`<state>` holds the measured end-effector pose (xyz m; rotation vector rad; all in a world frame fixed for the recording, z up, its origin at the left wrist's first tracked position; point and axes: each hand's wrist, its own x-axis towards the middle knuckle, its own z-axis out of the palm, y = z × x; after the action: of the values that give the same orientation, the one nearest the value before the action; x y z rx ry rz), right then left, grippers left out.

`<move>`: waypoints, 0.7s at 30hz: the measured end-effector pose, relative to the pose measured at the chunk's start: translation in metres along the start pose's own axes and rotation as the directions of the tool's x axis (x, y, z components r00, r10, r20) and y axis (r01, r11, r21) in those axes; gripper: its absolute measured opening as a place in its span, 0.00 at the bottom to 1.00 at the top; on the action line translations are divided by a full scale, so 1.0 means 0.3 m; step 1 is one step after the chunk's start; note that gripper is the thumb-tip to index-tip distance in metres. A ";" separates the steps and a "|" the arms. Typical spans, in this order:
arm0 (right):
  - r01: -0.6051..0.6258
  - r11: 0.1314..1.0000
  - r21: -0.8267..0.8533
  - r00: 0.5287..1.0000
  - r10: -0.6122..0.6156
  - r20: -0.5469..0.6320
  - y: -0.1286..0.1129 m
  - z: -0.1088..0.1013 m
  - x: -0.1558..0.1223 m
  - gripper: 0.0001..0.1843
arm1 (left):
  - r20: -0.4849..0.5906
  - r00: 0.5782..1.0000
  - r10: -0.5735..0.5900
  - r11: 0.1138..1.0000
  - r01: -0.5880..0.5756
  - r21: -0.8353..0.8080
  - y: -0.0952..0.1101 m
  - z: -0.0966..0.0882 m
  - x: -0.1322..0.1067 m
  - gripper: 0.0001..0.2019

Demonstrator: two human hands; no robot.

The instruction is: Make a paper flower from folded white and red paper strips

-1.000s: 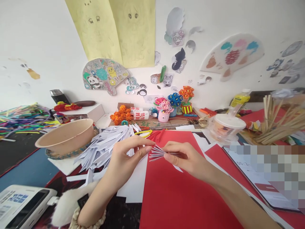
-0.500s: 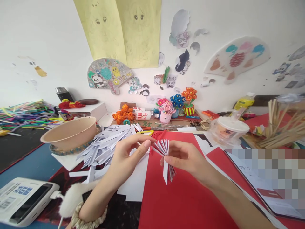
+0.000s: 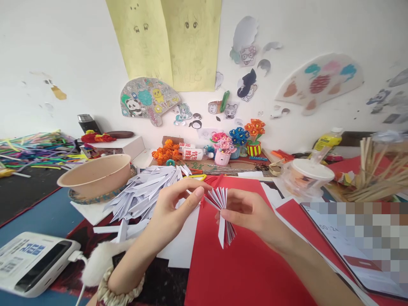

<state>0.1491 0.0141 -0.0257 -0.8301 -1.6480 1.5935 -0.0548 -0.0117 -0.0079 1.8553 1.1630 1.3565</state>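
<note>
A bundle of folded white paper strips (image 3: pixel 227 231), fanned out at both ends, is gripped at its middle by my right hand (image 3: pixel 244 208). The thumb lies in front, and the other fingers curl behind it. My left hand (image 3: pixel 178 206) is at the bundle's upper left, its index fingertip at the top edge of the fan. Its thumb stands apart from the strips, and I see nothing held in it. Below both hands lies a red sheet (image 3: pixel 236 272). A heap of folded white paper pieces (image 3: pixel 143 193) spreads beyond my left hand.
A beige basin (image 3: pixel 95 176) sits to the left, behind a white device (image 3: pixel 35 263) with a cable. Pots of craft flowers (image 3: pixel 223 155) line the wall. To the right are a lidded cup (image 3: pixel 310 174), wooden sticks (image 3: pixel 366 178) and a tablet (image 3: pixel 344 246).
The camera view has shifted slightly, so the surroundings sit a little further right. Both hands and the paper bundle keep nearly the same pose.
</note>
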 end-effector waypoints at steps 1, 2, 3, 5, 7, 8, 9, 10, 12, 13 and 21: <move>0.001 1.000 -0.004 1.000 -0.001 0.003 0.000 0.000 0.000 0.17 | 0.000 1.000 0.000 1.000 0.000 -0.004 0.000 0.001 0.000 0.09; 0.004 1.000 -0.009 1.000 -0.004 0.007 0.000 -0.001 0.000 0.16 | 0.001 1.000 0.000 1.000 0.000 -0.007 0.001 0.001 0.001 0.09; 0.007 1.000 -0.014 1.000 -0.006 0.011 0.000 -0.001 -0.001 0.16 | 0.001 1.000 0.000 1.000 0.000 -0.010 0.002 0.002 0.001 0.09; 0.013 1.000 -0.023 1.000 -0.012 0.017 -0.001 -0.003 -0.001 0.15 | 0.002 1.000 0.002 1.000 -0.002 -0.014 0.004 0.003 0.003 0.09; 0.014 1.000 -0.028 1.000 -0.013 0.016 0.000 -0.003 -0.001 0.15 | 0.006 1.000 0.001 1.000 -0.001 -0.016 0.005 0.004 0.003 0.09; 0.013 0.999 -0.029 1.000 -0.012 0.016 0.000 -0.004 0.000 0.15 | 0.007 1.000 0.001 1.000 -0.001 -0.019 0.005 0.004 0.003 0.09; 0.011 0.999 -0.030 1.000 -0.011 0.015 0.001 -0.004 0.001 0.16 | 0.007 1.000 0.001 1.000 -0.001 -0.022 0.005 0.005 0.003 0.09; 0.010 0.999 -0.031 1.000 -0.010 0.014 0.002 -0.004 0.002 0.16 | 0.008 1.000 0.000 1.000 0.000 -0.023 0.005 0.005 0.003 0.08; 0.010 0.999 -0.032 1.000 -0.010 0.016 0.003 -0.002 0.003 0.16 | 0.008 1.000 0.005 1.000 -0.005 -0.028 0.003 0.006 0.003 0.08; 0.012 0.999 -0.032 1.000 -0.011 0.014 0.003 -0.002 0.004 0.16 | 0.007 1.000 0.009 1.000 -0.009 -0.029 0.002 0.006 0.003 0.08; 0.006 1.000 -0.024 1.000 -0.006 0.023 -0.004 0.001 0.001 0.19 | 0.022 1.000 0.012 1.000 -0.012 -0.011 -0.001 0.004 0.001 0.09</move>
<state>0.1487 0.0143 -0.0244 -0.8212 -1.6878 1.5877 -0.0537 -0.0111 -0.0085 1.8680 1.1328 1.3431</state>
